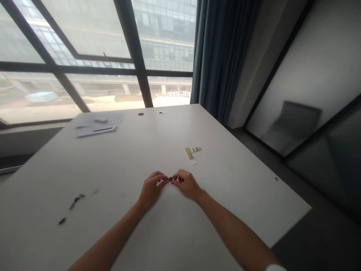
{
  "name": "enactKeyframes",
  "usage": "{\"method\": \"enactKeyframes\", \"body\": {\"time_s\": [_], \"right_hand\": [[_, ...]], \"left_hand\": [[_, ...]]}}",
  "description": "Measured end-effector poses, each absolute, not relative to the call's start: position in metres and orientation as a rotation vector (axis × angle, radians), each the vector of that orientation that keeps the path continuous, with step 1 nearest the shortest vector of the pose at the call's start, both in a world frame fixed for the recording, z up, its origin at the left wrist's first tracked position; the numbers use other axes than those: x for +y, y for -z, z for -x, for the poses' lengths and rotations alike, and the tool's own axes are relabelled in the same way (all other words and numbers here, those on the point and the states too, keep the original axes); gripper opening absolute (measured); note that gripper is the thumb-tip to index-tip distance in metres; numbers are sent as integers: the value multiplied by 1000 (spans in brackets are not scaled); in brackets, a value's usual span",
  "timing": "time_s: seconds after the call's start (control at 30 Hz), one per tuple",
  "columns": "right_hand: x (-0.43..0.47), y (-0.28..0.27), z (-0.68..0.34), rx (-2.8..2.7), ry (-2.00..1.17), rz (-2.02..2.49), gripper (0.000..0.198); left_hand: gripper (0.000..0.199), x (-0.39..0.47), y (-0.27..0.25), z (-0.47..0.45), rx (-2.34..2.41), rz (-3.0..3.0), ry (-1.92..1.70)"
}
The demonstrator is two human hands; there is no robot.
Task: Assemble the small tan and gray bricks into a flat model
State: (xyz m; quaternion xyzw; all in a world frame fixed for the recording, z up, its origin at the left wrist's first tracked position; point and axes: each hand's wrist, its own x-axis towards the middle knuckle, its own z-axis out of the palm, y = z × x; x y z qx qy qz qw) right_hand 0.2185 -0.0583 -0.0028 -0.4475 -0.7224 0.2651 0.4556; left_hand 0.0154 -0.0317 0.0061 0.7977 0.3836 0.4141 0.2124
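My left hand (153, 187) and my right hand (186, 182) meet over the middle of the white table (158, 146). Between their fingertips is a small dark piece (170, 179), pinched from both sides; it is too small for me to tell its kind. Just beyond my right hand lies an L-shaped arrangement of yellow pieces (188, 153) with some grey parts on it. A small pale piece (194, 162) rests at its near end.
To the left lie several small black pieces (75, 202) and a pale beige piece (95, 190). Papers (96, 130) with a dark pen-like stick are at the far left. A black disc (141, 114) sits near the far edge, and a small dark item (276, 179) by the right edge.
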Motion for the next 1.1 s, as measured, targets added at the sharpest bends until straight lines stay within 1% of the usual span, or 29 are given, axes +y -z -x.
{"method": "enactKeyframes", "body": {"time_s": [0.3, 0.53, 0.77, 0.8, 0.9, 0.93, 1.1], "right_hand": [[-58, 4, -218, -1748, -682, 1073, 8], [-60, 4, -217, -1747, -671, 1049, 2], [-61, 3, -217, -1757, -709, 1040, 4], [-61, 3, -217, -1748, -706, 1049, 6], [-60, 3, -217, -1721, -678, 1074, 23], [-60, 3, -217, -1727, -672, 1070, 26], [-60, 1, -217, -1776, -692, 1034, 13]], "left_hand": [[15, -32, -5, -14, 1039, -2191, -1130], [13, -34, -4, -14, 1034, -2179, -1121], [12, -37, -8, -15, 1024, -2195, -1133], [12, -37, -8, -16, 1021, -2196, -1135], [11, -38, -8, -16, 1019, -2190, -1142], [11, -38, -9, -16, 1015, -2192, -1144], [11, -38, -9, -16, 1009, -2205, -1146]]}}
